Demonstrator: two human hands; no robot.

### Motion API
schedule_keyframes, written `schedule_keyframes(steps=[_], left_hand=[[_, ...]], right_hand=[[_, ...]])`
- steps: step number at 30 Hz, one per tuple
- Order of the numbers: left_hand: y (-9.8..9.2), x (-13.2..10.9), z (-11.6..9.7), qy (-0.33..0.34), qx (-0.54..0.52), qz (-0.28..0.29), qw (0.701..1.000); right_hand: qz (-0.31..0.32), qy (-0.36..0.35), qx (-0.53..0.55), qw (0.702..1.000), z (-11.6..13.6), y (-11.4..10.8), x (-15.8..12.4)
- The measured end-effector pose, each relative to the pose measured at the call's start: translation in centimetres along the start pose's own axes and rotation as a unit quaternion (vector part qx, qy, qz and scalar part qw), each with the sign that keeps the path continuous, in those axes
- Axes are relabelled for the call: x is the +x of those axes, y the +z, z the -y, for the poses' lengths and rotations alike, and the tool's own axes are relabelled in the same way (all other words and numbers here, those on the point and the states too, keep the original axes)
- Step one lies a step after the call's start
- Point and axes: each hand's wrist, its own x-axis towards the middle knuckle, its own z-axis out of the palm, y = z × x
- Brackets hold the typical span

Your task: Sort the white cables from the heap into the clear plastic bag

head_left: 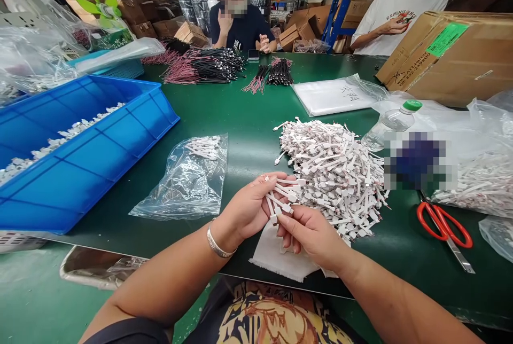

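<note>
Left grip is cradling a fanned bunch of short white cables, seemingly so the plugs don't tangle, and the right grip is pinching one by its plug. Loose heap of them sits on the table just beyond the hands, probably for easy reach, with a white cloth underneath the right one

The left forearm and right forearm angle inward, wrists near each other. The left hand is cupped palm up, thumb over half-curled fingers; the right hand pinches beside it, lower fingers curled
</note>
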Motion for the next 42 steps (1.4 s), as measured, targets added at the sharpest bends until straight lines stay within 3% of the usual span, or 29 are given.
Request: schedule_keyframes(steps=[6,12,15,17,19,22,28,33,35,39,40,42], left_hand=[[0.0,0.2,0.0,-0.011,-0.02,0.001,1.0],[0.1,0.2,0.1,0.008,0.003,0.002,1.0],[0.4,-0.6,0.1,0.073,0.132,0.009,0.989],[0.9,-1.4,0.1,0.129,0.271,0.049,0.953],[1.5,-2.2,0.0,0.158,0.399,0.128,0.894],[2.1,-2.8,0.0,0.189,0.495,0.21,0.822],[1.5,-2.9,0.0,0.272,0.568,0.263,0.731],[0.2,-1.7,0.4,0.338,0.645,0.301,0.616],[0.0,-1.3,0.5,0.335,0.67,0.297,0.592],[0.0,-1.5,0.9,0.348,0.674,0.255,0.599],[0.0,-1.6,1.1,0.361,0.664,0.221,0.616],[0.1,-1.7,1.3,0.39,0.607,0.113,0.683]], right_hand=[[0.016,0.006,0.011,1.0,-0.1,0.0,-0.1],[0.228,0.07,0.018,0.971,-0.4,0.4,-1.0],[0.218,0.034,0.101,0.97,-0.3,0.5,-1.1],[0.176,0.002,0.155,0.972,-0.1,0.2,-1.0],[0.146,-0.03,0.194,0.97,0.0,-0.1,-1.0],[0.139,-0.059,0.207,0.967,0.1,-0.7,-1.1],[0.174,0.04,0.185,0.966,0.4,-1.3,-1.3],[0.157,0.047,0.241,0.957,0.6,-1.3,-0.6],[0.134,0.053,0.241,0.96,0.6,-1.1,-0.3],[0.105,0.052,0.242,0.963,0.6,-1.0,0.0],[0.101,0.05,0.246,0.963,0.6,-1.1,0.0],[0.1,0.042,0.245,0.963,0.5,-1.2,0.1]])
